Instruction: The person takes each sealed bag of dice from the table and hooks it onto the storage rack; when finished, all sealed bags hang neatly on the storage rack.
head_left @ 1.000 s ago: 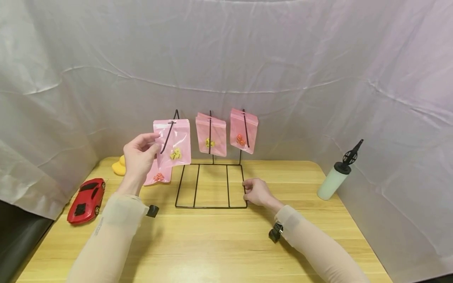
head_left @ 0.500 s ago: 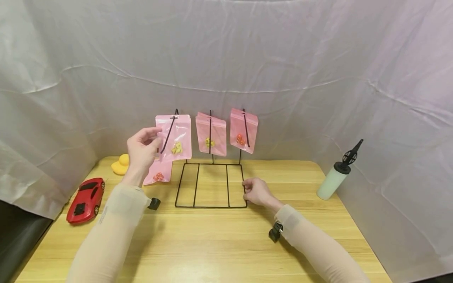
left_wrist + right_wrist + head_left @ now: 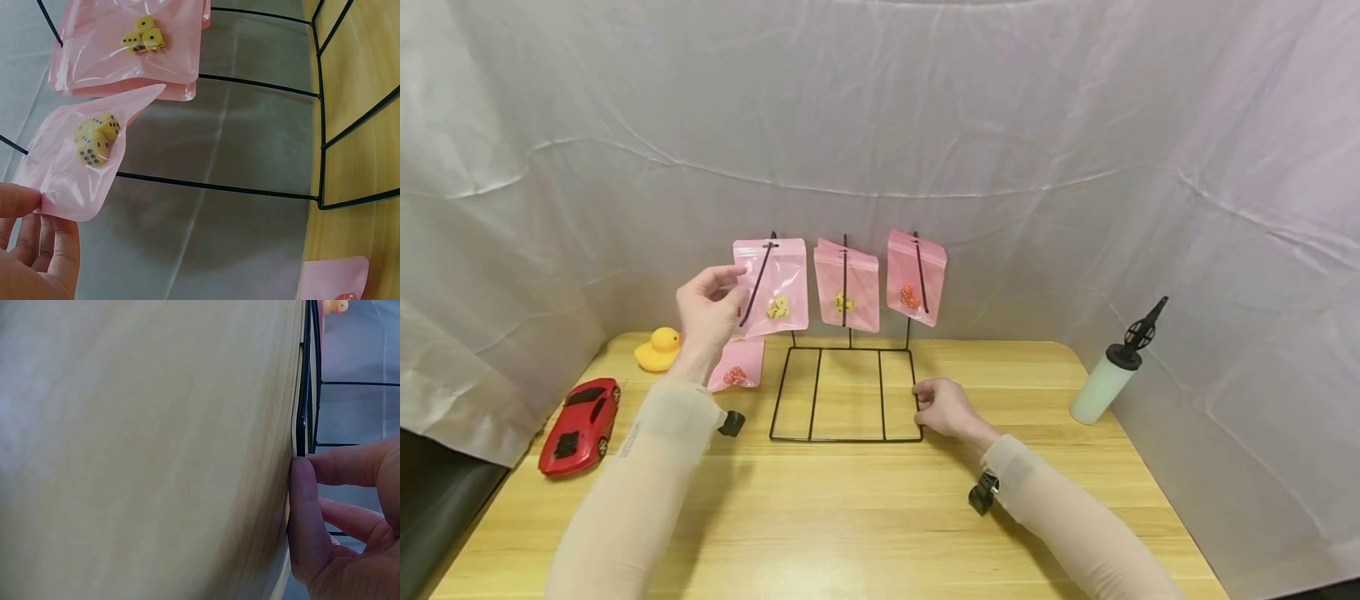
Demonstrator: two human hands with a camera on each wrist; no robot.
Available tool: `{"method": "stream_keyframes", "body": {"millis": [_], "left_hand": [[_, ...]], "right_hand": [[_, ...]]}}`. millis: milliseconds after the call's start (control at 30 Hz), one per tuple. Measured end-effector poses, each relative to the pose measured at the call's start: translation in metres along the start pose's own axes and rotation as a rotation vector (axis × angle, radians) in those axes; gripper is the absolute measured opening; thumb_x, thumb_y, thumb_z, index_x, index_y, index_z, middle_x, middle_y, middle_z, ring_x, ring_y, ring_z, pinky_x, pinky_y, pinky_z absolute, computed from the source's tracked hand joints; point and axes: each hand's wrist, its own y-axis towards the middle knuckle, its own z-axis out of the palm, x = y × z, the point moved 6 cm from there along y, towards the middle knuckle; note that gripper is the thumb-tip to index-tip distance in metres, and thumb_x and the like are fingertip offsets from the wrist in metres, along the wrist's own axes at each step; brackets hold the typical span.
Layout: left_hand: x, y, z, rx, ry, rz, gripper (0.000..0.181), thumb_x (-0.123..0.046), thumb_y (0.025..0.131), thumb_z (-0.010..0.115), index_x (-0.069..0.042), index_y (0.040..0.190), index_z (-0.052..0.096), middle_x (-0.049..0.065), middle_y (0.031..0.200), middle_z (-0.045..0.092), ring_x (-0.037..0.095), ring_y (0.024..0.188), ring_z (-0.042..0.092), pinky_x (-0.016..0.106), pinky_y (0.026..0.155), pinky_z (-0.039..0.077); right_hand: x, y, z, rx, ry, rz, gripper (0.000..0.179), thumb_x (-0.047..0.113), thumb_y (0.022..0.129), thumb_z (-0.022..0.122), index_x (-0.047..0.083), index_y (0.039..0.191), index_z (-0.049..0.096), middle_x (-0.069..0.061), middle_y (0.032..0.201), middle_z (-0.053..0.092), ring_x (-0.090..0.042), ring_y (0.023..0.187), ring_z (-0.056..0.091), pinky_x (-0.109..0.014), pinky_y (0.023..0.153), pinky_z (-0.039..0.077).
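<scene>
My left hand (image 3: 709, 310) pinches the left edge of a pink zip bag (image 3: 790, 275) with yellow dice (image 3: 97, 137) inside. That bag hangs on the left hook of a black wire display rack (image 3: 817, 392), the hook passing through its top hole. More pink bags (image 3: 827, 271) with yellow dice hang on the middle hook, one behind another. A pink bag (image 3: 932, 271) with orange-red dice is on the right hook. My right hand (image 3: 951, 408) grips the right side of the rack's base, thumb and finger around the wire (image 3: 301, 434).
Behind my left hand, a pink bag (image 3: 752, 354) with orange-red dice lies on the wooden table (image 3: 850, 517). A yellow rubber duck (image 3: 657, 350) and a red toy car (image 3: 580, 427) are at the left. A pale green hand pump (image 3: 1105, 387) stands at the right.
My left hand has moved slightly up, right and away from me, sliding the bag farther back along the left hook. My right hand has stayed on the rack's base.
</scene>
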Motion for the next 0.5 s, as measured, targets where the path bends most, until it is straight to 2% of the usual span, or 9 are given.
{"method": "stream_keyframes", "body": {"millis": [200, 367, 500], "left_hand": [[0.0032, 0.0039, 0.0005, -0.003, 0.006, -0.003, 0.035, 0.006, 0.098, 0.069, -0.003, 0.130, 0.080, -0.020, 0.099, 0.074, 0.007, 0.090, 0.069, 0.015, 0.077, 0.059], [0.0044, 0.0044, -0.0009, -0.006, 0.015, 0.001, 0.033, 0.005, 0.098, 0.070, -0.001, 0.128, 0.079, -0.021, 0.098, 0.074, 0.005, 0.087, 0.070, 0.016, 0.073, 0.059], [0.0101, 0.0031, -0.0018, -0.006, 0.006, -0.008, 0.030, 0.005, 0.097, 0.071, 0.001, 0.127, 0.077, -0.021, 0.100, 0.075, 0.003, 0.085, 0.071, 0.017, 0.076, 0.062]], "right_hand": [[-0.0009, -0.0002, 0.0015, 0.010, 0.033, 0.013, 0.056, -0.007, 0.085, 0.081, 0.000, 0.140, 0.076, -0.016, 0.127, 0.077, -0.021, 0.106, 0.072, -0.029, 0.073, 0.069], [0.0001, 0.0004, 0.0013, 0.007, 0.024, 0.008, 0.056, -0.007, 0.084, 0.081, 0.000, 0.139, 0.076, -0.016, 0.127, 0.077, -0.022, 0.107, 0.073, -0.029, 0.074, 0.069], [0.0002, 0.0007, 0.0005, 0.001, 0.012, 0.001, 0.056, -0.007, 0.083, 0.082, 0.000, 0.139, 0.076, -0.016, 0.125, 0.078, -0.022, 0.106, 0.073, -0.029, 0.075, 0.068]]}}
